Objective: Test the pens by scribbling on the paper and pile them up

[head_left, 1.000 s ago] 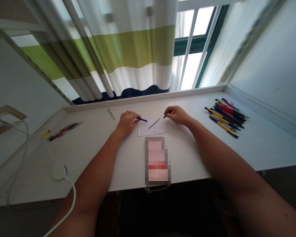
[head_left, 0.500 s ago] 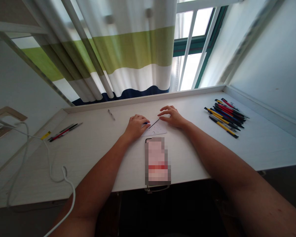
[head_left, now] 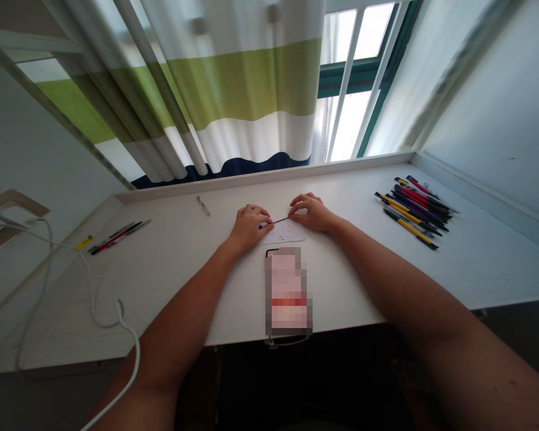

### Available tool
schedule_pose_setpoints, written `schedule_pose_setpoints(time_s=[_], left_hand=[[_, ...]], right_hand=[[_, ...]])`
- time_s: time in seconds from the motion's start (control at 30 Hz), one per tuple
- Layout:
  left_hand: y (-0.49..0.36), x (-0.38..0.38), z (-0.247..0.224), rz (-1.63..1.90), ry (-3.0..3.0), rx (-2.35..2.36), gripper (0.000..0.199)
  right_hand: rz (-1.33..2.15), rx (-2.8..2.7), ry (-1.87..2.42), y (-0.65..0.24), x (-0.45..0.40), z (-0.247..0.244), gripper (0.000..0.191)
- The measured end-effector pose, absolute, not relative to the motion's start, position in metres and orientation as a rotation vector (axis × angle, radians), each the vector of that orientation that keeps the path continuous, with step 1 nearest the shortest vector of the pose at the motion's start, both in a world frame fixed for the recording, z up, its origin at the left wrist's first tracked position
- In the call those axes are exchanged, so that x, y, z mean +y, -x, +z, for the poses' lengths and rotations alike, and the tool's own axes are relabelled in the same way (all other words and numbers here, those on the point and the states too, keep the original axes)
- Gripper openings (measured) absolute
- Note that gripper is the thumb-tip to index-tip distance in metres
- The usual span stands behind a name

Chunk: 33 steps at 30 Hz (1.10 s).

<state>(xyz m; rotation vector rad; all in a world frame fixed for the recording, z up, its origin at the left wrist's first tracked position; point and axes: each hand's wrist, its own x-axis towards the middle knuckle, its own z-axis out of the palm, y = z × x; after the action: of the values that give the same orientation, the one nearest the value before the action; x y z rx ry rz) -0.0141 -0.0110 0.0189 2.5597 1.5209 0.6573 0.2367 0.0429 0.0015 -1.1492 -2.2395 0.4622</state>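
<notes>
Over a small marked sheet of paper, my left hand is closed, its thumb and fingers pinching a small dark-blue pen part, mostly hidden. Opposite it, my right hand pinches the far end of a thin dark pen refill. The refill spans the gap between both hands, nearly level, its left end at the left fingertips. Whether that end sits inside the blue part, I cannot tell. Just below the paper lies a phone with a blurred-out screen.
On the right of the white desk lies a pile of several pens. A few pens lie at the left, and one pen lies near the back edge. A white cable hangs over the left front.
The refill has gone from slanting to nearly level, its left end rising toward the left fingertips. My right fingers have closed in on its far end. The view has shifted slightly.
</notes>
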Motion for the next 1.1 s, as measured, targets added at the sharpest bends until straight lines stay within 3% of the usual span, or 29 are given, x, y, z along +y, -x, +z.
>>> schedule_pose_setpoints(time_s=[0.7,0.9,1.0,1.1], left_hand=[[0.017,-0.001,0.015,0.698,-2.539,1.614,0.020],[0.064,0.019,0.005,1.182,-2.146,1.765,0.031],[0.087,0.030,-0.001,1.490,-1.668,1.744,0.048],[0.098,0.037,-0.004,1.611,-1.307,1.637,0.066]], right_hand=[[0.537,-2.133,1.196,-0.242,0.048,0.000,0.010],[0.753,-1.498,1.096,-0.269,0.065,0.002,0.042],[0.890,-0.927,1.153,-0.293,0.076,0.003,0.054],[0.944,-0.888,1.144,-0.305,0.084,0.000,0.069]])
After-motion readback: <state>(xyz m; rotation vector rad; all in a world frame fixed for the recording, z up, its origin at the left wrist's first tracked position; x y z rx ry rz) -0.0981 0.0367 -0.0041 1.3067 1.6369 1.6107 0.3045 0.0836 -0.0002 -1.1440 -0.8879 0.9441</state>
